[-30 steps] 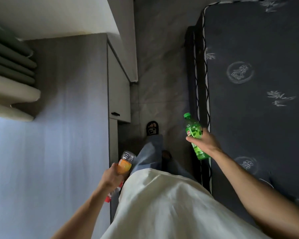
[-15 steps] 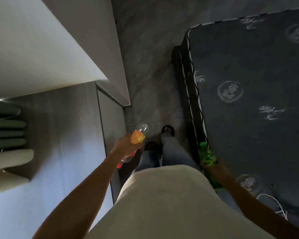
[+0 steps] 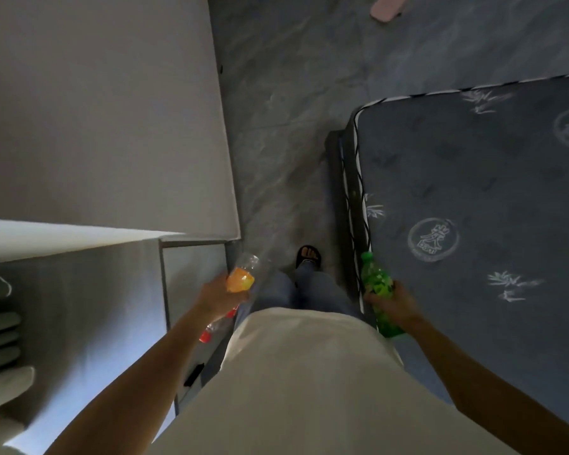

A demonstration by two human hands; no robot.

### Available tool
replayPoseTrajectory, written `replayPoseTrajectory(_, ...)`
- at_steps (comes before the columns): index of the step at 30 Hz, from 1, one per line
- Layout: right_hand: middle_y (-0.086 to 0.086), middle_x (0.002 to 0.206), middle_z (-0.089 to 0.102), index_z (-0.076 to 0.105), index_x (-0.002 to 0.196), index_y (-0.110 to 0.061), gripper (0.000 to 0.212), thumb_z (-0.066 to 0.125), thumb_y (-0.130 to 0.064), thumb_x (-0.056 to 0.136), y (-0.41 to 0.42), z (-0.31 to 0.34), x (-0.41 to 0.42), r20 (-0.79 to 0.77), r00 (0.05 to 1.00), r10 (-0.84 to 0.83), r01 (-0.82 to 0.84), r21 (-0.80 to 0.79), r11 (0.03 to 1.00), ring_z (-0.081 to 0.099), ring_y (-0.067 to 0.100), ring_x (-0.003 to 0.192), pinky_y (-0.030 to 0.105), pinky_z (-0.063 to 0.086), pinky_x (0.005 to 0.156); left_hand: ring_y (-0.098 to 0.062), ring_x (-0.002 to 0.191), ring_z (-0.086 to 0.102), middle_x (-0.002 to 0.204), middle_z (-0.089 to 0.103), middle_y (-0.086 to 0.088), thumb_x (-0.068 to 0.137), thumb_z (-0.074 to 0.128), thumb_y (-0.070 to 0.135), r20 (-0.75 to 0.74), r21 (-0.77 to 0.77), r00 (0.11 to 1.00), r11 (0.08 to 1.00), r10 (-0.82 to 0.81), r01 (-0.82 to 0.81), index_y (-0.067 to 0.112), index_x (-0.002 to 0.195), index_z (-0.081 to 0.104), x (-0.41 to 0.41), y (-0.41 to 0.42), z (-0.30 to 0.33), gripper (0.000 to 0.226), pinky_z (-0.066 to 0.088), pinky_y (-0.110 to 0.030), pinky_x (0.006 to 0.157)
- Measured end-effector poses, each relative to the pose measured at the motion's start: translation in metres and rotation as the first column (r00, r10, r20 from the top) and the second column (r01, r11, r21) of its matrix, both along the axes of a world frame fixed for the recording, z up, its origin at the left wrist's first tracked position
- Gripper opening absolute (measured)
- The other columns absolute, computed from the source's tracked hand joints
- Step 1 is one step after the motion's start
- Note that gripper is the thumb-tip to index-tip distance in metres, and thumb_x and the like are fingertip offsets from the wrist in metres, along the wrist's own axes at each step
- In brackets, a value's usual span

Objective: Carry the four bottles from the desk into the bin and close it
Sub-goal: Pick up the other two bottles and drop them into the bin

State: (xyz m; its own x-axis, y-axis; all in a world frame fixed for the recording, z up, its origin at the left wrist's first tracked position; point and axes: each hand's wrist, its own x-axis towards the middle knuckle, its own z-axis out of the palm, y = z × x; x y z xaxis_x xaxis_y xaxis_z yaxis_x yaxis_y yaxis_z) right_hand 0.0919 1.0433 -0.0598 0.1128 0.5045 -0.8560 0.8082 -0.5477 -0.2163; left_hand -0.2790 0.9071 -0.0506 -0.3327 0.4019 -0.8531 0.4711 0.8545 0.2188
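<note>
My left hand [image 3: 216,295] is closed around a clear bottle with an orange label [image 3: 242,276]; its red cap points down behind my hand, near the cabinet edge. A green bottle [image 3: 376,285] sits in my right hand [image 3: 396,302], cap pointing forward, held beside the mattress edge. Both hands hang at waist height on either side of my body. No bin is in view.
A grey cabinet [image 3: 184,284] and a white wall [image 3: 112,110] stand on the left. On the right lies a dark patterned mattress [image 3: 473,198] on its frame. A narrow strip of grey marbled floor [image 3: 286,126] runs ahead between them, with a pink object [image 3: 388,8] at the far end.
I have walked forward along the gap; the far end of the mattress and more floor have come into view. My right hand swung back and then forward again with the green bottle.
</note>
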Motion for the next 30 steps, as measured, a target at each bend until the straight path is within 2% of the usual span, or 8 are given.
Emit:
replayPoseTrajectory(3, 0.016, 0.117, 0.069, 0.058, 0.128, -0.011, 0.069, 0.083, -0.044, 0.073, 0.068, -0.001, -0.038, -0.034, 0.996, 0.079, -0.078, 0.032, 0.996, 0.066, 0.035, 0.105, 0.045, 0.054, 0.091, -0.021, 0.061, 0.074, 0.076, 0.075, -0.003, 0.079, 0.083, 0.039, -0.004, -0.057, 0.995, 0.993, 0.099, -0.099, 0.021, 0.089, 0.065, -0.010, 0.010, -0.002, 0.027, 0.058, -0.029, 0.066)
replayPoseTrajectory(5, 0.013, 0.118, 0.068, 0.054, 0.133, -0.013, 0.075, 0.083, -0.046, 0.072, 0.110, -0.002, -0.064, -0.071, 0.991, 0.115, -0.110, 0.059, 0.992, 0.066, 0.034, 0.107, 0.046, 0.054, 0.093, -0.016, 0.054, 0.074, 0.066, 0.075, 0.000, 0.080, 0.080, 0.041, 0.008, -0.093, 0.997, 0.993, 0.076, -0.075, 0.021, 0.082, 0.070, -0.017, 0.018, -0.003, 0.022, 0.056, -0.025, 0.060)
replayPoseTrajectory(9, 0.007, 0.107, 0.067, 0.056, 0.125, -0.016, 0.073, 0.083, -0.052, 0.068, 0.180, -0.003, -0.112, -0.061, 0.984, 0.170, -0.160, 0.145, 0.976, 0.066, 0.031, 0.103, 0.038, 0.052, 0.084, -0.013, 0.062, 0.072, 0.072, 0.074, 0.001, 0.086, 0.075, 0.045, 0.001, -0.118, 0.991, 0.985, 0.131, -0.130, 0.018, 0.090, 0.073, -0.035, 0.044, -0.012, 0.028, 0.059, -0.030, 0.073)
replayPoseTrajectory(14, 0.016, 0.123, 0.065, 0.050, 0.134, -0.012, 0.082, 0.082, -0.053, 0.071, 0.243, -0.004, -0.155, -0.028, 0.978, 0.207, -0.203, 0.114, 0.973, 0.063, 0.037, 0.111, 0.049, 0.053, 0.095, -0.009, 0.060, 0.056, 0.096, 0.069, -0.006, 0.083, 0.076, 0.048, -0.046, -0.132, 0.973, 0.964, 0.228, -0.232, 0.013, 0.113, 0.065, -0.076, 0.110, -0.019, 0.047, 0.041, -0.022, 0.053)
replayPoseTrajectory(18, 0.021, 0.125, 0.063, 0.049, 0.135, -0.006, 0.079, 0.083, -0.044, 0.075, 0.271, -0.005, -0.165, -0.008, 0.983, 0.185, -0.184, 0.069, 0.980, 0.063, 0.038, 0.112, 0.046, 0.053, 0.092, -0.032, 0.097, 0.069, 0.115, 0.071, -0.015, 0.080, 0.078, 0.048, -0.026, -0.064, 0.960, 0.958, 0.278, -0.279, 0.013, 0.125, 0.060, -0.106, 0.185, -0.016, 0.060, 0.054, -0.035, 0.082)
replayPoseTrajectory(21, 0.020, 0.125, 0.063, 0.048, 0.136, -0.006, 0.077, 0.081, -0.042, 0.077, 0.282, -0.001, -0.159, 0.044, 0.985, 0.166, -0.168, 0.055, 0.984, 0.061, 0.037, 0.111, 0.039, 0.045, 0.085, -0.028, 0.092, 0.066, 0.112, 0.069, -0.009, 0.078, 0.077, 0.049, 0.002, 0.018, 0.974, 0.974, 0.225, -0.225, 0.018, 0.127, 0.057, -0.126, 0.255, -0.009, 0.061, 0.048, -0.031, 0.077)
replayPoseTrajectory(25, 0.021, 0.119, 0.066, 0.052, 0.131, -0.005, 0.069, 0.079, -0.044, 0.079, 0.301, 0.001, -0.148, 0.089, 0.990, 0.109, -0.112, 0.024, 0.993, 0.063, 0.037, 0.107, 0.036, 0.044, 0.082, -0.011, 0.072, 0.062, 0.095, 0.066, 0.001, 0.076, 0.074, 0.053, 0.035, 0.124, 0.984, 0.976, 0.175, -0.178, 0.022, 0.119, 0.056, -0.149, 0.353, 0.000, 0.056, 0.042, -0.024, 0.056)
replayPoseTrajectory(30, 0.022, 0.106, 0.071, 0.061, 0.118, -0.003, 0.058, 0.078, -0.044, 0.080, 0.347, -0.004, -0.136, 0.112, 0.993, 0.023, -0.022, -0.013, 1.000, 0.066, 0.037, 0.097, 0.042, 0.052, 0.084, -0.017, 0.081, 0.064, 0.104, 0.065, -0.003, 0.078, 0.072, 0.058, 0.025, 0.179, 0.998, 0.982, 0.052, -0.056, 0.024, 0.123, 0.054, -0.169, 0.464, 0.002, 0.059, 0.044, -0.026, 0.063)
